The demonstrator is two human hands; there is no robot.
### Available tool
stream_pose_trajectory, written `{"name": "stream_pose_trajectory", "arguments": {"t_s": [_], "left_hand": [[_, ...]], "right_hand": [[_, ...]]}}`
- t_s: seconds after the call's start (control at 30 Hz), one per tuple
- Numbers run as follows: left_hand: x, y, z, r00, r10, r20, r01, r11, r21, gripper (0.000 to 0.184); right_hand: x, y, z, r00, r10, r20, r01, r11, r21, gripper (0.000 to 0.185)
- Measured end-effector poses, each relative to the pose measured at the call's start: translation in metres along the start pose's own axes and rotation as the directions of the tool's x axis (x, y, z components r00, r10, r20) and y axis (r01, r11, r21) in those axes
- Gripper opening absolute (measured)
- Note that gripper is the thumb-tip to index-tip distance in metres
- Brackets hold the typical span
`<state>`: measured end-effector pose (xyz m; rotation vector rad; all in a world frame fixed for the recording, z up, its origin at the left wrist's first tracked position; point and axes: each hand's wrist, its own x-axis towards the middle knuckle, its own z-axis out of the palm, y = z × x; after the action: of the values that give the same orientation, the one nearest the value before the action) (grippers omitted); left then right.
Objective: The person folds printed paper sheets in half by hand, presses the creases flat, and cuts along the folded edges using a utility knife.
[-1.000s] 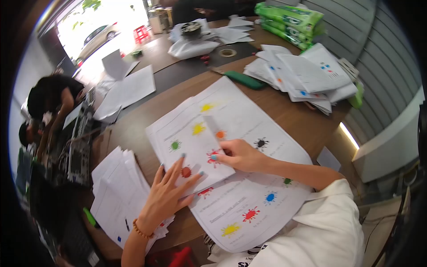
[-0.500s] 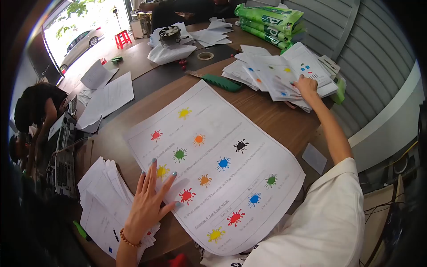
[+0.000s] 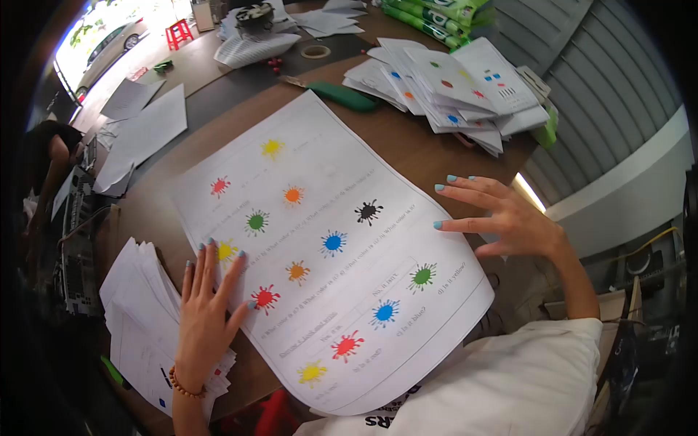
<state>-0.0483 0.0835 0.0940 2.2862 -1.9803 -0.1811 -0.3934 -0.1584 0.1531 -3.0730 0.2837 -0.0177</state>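
Observation:
A large printed sheet (image 3: 327, 283) with coloured paint splats lies on the wooden table, its near edge curling over the table edge towards my shirt. My left hand (image 3: 211, 301) rests spread on the sheet's left edge, a beaded bracelet at the wrist, holding nothing. Over the right edge of the sheet hovers my right hand (image 3: 498, 214), fingers apart and empty. Beyond it, at the upper right, sits a pile of folded papers (image 3: 465, 87) with similar splats. A stack of white sheets (image 3: 142, 312) lies to the left of my left hand.
A green-handled knife (image 3: 342, 95) and a tape roll (image 3: 315, 51) lie beyond the sheet. Green packages (image 3: 443, 18) stand at the back. Loose papers (image 3: 145, 138) and electronic equipment (image 3: 76, 254) are at left, where a person's arm (image 3: 52, 182) shows.
A folded paper that was under both hands now lies on the upper-right pile. My right hand has come back from that pile to the large sheet's right edge. The camera view has shifted.

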Motion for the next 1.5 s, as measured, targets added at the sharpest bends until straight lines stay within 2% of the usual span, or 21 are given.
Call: {"name": "stream_pose_trajectory", "arguments": {"t_s": [0.07,0.1,0.17,0.2,0.23,0.3,0.37,0.5,0.57,0.63,0.7,0.73,0.9,0.97,1.03,1.1,1.3,1.37,1.4,1.43,1.5], "left_hand": [[0.0,0.001,0.003,1.0,0.007,-0.021,-0.006,1.0,0.024,0.061],[0.0,0.001,0.004,1.0,0.021,-0.018,-0.021,1.0,0.021,0.061],[0.0,0.002,0.005,1.0,-0.014,-0.014,0.014,1.0,0.02,0.06],[0.0,0.001,0.005,1.0,-0.008,-0.016,0.008,1.0,0.022,0.06],[0.0,0.0,0.005,1.0,-0.013,-0.009,0.013,1.0,0.023,0.06],[0.0,-0.001,0.005,1.0,-0.02,-0.004,0.02,0.999,0.029,0.06],[-0.001,-0.002,0.003,1.0,0.002,0.005,-0.002,1.0,0.012,0.06],[0.0,0.0,0.004,1.0,-0.018,-0.023,0.018,1.0,-0.005,0.059],[0.0,0.002,0.001,0.998,-0.061,0.001,0.061,0.998,-0.005,0.059],[-0.001,-0.002,0.004,0.999,-0.054,-0.006,0.054,0.998,-0.012,0.059],[-0.001,-0.004,0.005,0.998,-0.068,-0.003,0.068,0.997,0.022,0.059],[-0.001,-0.004,0.006,0.998,-0.058,-0.007,0.058,0.998,0.023,0.059],[0.0,0.001,0.003,0.996,-0.089,0.005,0.088,0.996,0.03,0.058],[0.001,-0.002,0.006,0.996,-0.09,0.006,0.09,0.995,0.045,0.058],[-0.003,-0.004,0.006,0.995,-0.088,0.049,0.085,0.994,0.063,0.058],[-0.001,-0.002,0.006,0.996,-0.093,-0.008,0.093,0.992,0.082,0.06],[-0.001,-0.007,0.013,0.991,-0.134,-0.007,0.134,0.983,0.125,0.057],[-0.001,-0.011,0.015,0.989,-0.148,-0.027,0.15,0.982,0.118,0.057],[-0.002,-0.01,0.016,0.989,-0.144,-0.04,0.148,0.982,0.119,0.057],[-0.002,-0.011,0.016,0.987,-0.158,-0.026,0.16,0.978,0.13,0.057],[-0.001,-0.01,0.015,0.984,-0.176,-0.028,0.178,0.975,0.136,0.057]], "right_hand": [[-0.007,0.003,0.004,0.994,-0.052,-0.095,0.074,0.965,0.25,0.052],[-0.007,0.006,0.007,0.995,-0.037,-0.093,0.06,0.966,0.25,0.052],[-0.001,0.014,0.011,0.973,0.025,-0.229,0.113,0.815,0.568,0.033],[0.008,0.013,0.012,0.947,0.049,-0.317,0.163,0.779,0.606,0.027],[0.01,0.006,0.004,0.951,0.215,-0.222,0.013,0.689,0.725,0.024],[0.02,0.017,0.012,0.933,0.177,-0.315,0.083,0.743,0.665,0.019],[0.03,0.031,0.009,0.929,-0.042,-0.367,0.263,0.772,0.579,0.013],[0.034,0.028,0.009,0.953,0.015,-0.302,0.172,0.793,0.584,0.013],[0.035,0.028,0.011,0.958,-0.169,-0.23,0.271,0.796,0.541,0.016],[0.031,0.031,0.008,0.977,-0.167,-0.129,0.211,0.783,0.585,0.009],[0.03,0.04,0.002,0.969,-0.244,0.045,0.104,0.567,0.817,0.01],[0.028,0.047,0.004,0.967,-0.249,0.05,0.086,0.507,0.858,0.017],[0.033,0.056,-0.001,0.999,-0.042,0.003,0.016,0.433,0.901,0.011],[0.04,0.057,0.0,0.977,-0.145,-0.156,0.207,0.474,0.856,0.009],[0.047,0.05,-0.004,0.972,-0.162,-0.17,0.229,0.503,0.833,0.008],[0.049,0.042,-0.007,0.983,-0.147,-0.112,0.166,0.435,0.885,0.004],[0.047,0.033,-0.009,0.996,-0.086,-0.033,0.075,0.551,0.831,0.015],[0.048,0.03,-0.011,0.998,0.06,0.031,-0.05,0.361,0.931,0.02],[0.051,0.042,-0.002,0.999,-0.046,-0.009,0.028,0.415,0.909,0.012],[0.053,0.042,0.002,0.999,-0.048,-0.015,0.034,0.43,0.902,0.012],[0.055,0.033,0.009,0.957,-0.243,-0.16,0.28,0.622,0.731,0.009]]}}
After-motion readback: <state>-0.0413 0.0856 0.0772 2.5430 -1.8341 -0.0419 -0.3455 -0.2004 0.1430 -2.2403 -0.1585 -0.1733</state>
